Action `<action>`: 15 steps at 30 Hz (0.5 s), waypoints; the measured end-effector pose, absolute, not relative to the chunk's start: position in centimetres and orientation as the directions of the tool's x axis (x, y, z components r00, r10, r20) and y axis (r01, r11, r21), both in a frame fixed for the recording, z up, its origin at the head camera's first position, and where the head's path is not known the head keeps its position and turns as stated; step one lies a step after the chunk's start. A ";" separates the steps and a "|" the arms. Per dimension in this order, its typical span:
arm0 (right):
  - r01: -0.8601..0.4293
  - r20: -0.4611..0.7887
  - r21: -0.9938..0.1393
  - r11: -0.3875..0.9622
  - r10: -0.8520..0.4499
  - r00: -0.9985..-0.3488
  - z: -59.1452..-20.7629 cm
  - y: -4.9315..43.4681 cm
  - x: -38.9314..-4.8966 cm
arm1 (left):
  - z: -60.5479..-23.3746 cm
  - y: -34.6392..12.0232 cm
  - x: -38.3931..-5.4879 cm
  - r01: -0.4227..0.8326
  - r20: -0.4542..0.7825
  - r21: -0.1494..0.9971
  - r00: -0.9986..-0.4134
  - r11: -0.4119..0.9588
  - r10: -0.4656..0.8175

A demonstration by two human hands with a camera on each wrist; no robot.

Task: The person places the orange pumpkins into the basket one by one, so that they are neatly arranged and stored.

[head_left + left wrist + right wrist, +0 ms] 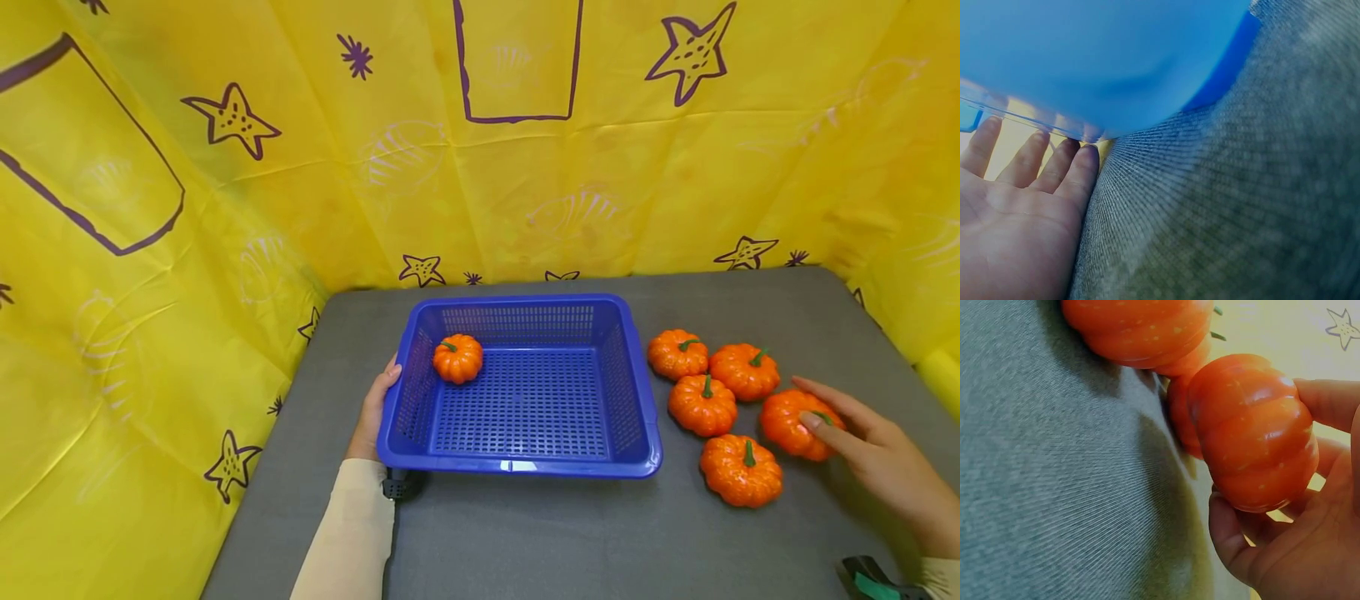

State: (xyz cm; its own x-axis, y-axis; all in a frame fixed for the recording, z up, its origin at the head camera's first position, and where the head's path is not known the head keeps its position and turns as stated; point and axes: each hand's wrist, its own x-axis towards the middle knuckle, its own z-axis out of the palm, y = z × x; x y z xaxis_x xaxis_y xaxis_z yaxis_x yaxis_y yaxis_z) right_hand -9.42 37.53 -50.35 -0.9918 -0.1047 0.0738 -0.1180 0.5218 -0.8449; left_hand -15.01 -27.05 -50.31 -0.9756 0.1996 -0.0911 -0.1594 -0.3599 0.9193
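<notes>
In the head view my right hand (888, 462) grips a small orange pumpkin (791, 425) with a green stem. The right wrist view shows the thumb and fingers curved around this pumpkin (1254, 437), close over the dark cloth. My left hand (371, 417) is at the left side of a blue plastic basket (517, 468), its thumb by the rim. Seen from the left wrist, the fingers (1025, 159) reach out fairly straight, fingertips against the basket's outer wall (1085, 81). One small pumpkin (458, 359) sits inside the basket, near its back left corner.
Several more small pumpkins, among them a front one (741, 471) and a back one (677, 354), lie grouped between the basket and my right hand. A dark grey cloth covers the table (517, 542). Yellow patterned fabric (510, 192) hangs behind and along the sides.
</notes>
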 end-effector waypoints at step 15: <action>-0.201 0.149 -0.854 0.480 -0.145 -0.978 -48.9 36.4 -10.1 | -50.2 -27.0 -14.9 -0.180 -0.109 0.909 -0.973 -0.376 0.203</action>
State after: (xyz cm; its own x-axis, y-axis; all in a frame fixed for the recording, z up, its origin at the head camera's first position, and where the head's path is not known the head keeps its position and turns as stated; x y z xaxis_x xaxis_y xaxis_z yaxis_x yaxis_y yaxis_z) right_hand -10.06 36.44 -48.95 -0.9782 -0.1449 0.1488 -0.2010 0.4799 -0.8540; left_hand -14.87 -26.98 -50.19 -0.9731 0.2034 -0.1085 -0.1799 -0.3759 0.9090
